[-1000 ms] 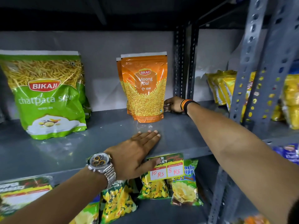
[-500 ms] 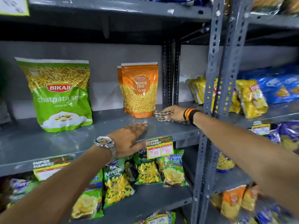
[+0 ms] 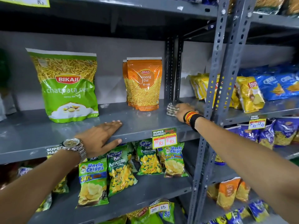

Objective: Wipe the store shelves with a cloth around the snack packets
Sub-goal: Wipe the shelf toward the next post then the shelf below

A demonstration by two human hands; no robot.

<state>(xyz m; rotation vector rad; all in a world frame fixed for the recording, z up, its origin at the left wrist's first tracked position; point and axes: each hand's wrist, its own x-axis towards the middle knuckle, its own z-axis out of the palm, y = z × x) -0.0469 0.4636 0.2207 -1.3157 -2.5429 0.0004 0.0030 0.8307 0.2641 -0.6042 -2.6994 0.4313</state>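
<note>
Right hand (image 3: 183,109) clamped on checked cloth (image 3: 171,109), pressed to grey shelf (image 3: 137,120) just right of Moong Dal packet (image 3: 144,84), clearing it. Left hand (image 3: 100,136) flat, fingers apart, bracing on shelf edge.

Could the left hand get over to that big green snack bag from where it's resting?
Probably yes. The left hand lies flat on the shelf edge, holding nothing, and the green bag stands just beyond it to the left with only bare shelf between them.
</note>
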